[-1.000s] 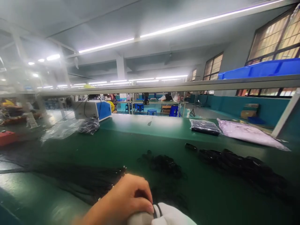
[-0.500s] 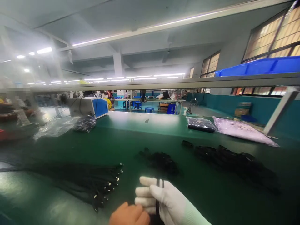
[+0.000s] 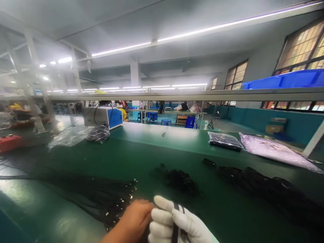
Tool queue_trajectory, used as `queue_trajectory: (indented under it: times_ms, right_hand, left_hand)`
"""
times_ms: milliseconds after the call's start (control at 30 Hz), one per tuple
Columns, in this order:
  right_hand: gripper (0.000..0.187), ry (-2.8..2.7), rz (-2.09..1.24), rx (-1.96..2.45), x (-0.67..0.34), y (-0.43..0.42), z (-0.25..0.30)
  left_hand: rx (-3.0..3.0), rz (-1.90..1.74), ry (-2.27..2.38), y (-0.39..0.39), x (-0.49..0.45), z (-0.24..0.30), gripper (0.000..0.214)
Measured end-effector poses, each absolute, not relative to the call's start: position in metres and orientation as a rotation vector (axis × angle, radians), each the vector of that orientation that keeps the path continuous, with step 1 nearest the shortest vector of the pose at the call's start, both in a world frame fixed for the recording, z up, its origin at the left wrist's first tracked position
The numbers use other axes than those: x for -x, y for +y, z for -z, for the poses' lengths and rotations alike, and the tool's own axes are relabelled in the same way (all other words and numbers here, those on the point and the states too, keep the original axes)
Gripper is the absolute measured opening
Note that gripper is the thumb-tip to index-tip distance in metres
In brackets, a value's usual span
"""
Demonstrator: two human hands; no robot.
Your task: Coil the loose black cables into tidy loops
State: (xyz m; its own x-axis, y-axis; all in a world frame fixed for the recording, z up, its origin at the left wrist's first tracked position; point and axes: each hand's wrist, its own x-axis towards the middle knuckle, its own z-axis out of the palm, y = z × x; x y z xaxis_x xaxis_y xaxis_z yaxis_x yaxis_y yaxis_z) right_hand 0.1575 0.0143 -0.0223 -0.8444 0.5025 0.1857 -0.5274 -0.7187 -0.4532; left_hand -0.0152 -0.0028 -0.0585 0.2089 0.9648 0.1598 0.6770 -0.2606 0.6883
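Observation:
My right hand (image 3: pixel 177 224), in a white glove, is curled round a loop of thin black cable (image 3: pixel 175 229) at the bottom middle. My bare left hand (image 3: pixel 133 221) presses against the glove from the left, fingers bent on the same cable. Just left of the hands lies a bundle of straight black cables (image 3: pixel 101 197) with metal plugs at their ends. A small heap of black ties (image 3: pixel 178 179) sits right behind the hands on the green table (image 3: pixel 141 152).
A row of coiled black cables (image 3: pixel 263 189) runs along the right side. Behind it lie a dark bag (image 3: pixel 224 140) and a pink bag (image 3: pixel 273 150). A blue-and-grey machine (image 3: pixel 102 117) and clear plastic bags (image 3: pixel 73 135) stand at the back left. A red box (image 3: pixel 10 142) sits far left.
The gloved right hand rose from under the left hand into full view, holding the looped cable. The left hand dropped low, then came back up against the glove.

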Motion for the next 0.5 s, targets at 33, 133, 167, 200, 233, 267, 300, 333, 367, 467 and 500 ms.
queue_trajectory:
  times_ms: [33, 133, 167, 200, 233, 267, 300, 333, 367, 467, 500]
  right_hand:
    - [0.033, -0.665, -2.436, -0.003, -0.159, 0.018, 0.022]
    - [0.021, -0.718, -2.248, 0.206, -0.164, 0.028, 0.024]
    - [0.02, -0.749, -2.199, 0.269, -0.164, 0.03, 0.026]
    - [0.021, -0.791, -2.166, 0.341, -0.165, 0.03, 0.028]
    - [0.025, -0.864, -2.151, 0.425, -0.166, 0.029, 0.03]
    - [0.031, -0.959, -2.147, 0.508, -0.168, 0.028, 0.033]
    - [0.037, -1.065, -2.15, 0.579, -0.17, 0.026, 0.035]
    - [0.04, -1.168, -2.159, 0.623, -0.172, 0.024, 0.036]
    - [0.038, -1.265, -2.174, 0.633, -0.175, 0.022, 0.038]
    - [0.027, -1.449, -2.184, 0.621, -0.179, 0.021, 0.041]
    - [0.025, -1.491, -2.173, 0.625, -0.177, 0.021, 0.042]
  left_hand:
    - [-2.152, -0.747, 1.677, -0.006, 0.014, 0.066, 0.024]
    - [-2.537, -0.632, 1.959, -0.018, 0.006, 0.085, 0.019]
    - [-2.675, -0.659, 1.947, -0.022, 0.002, 0.089, 0.018]
    - [-2.805, -0.734, 1.905, -0.024, -0.002, 0.091, 0.017]
    - [-2.915, -0.855, 1.841, -0.026, -0.006, 0.091, 0.019]
    - [-2.991, -0.993, 1.77, -0.028, -0.009, 0.087, 0.022]
    - [-3.032, -1.103, 1.691, -0.029, -0.011, 0.079, 0.026]
    - [-3.032, -1.161, 1.615, -0.03, -0.01, 0.068, 0.029]
    - [-2.981, -1.153, 1.56, -0.03, -0.007, 0.054, 0.029]
    - [-2.53, -0.916, 1.51, -0.032, 0.008, 0.011, 0.015]
    - [-2.329, -0.864, 1.499, -0.032, 0.013, 0.001, 0.009]
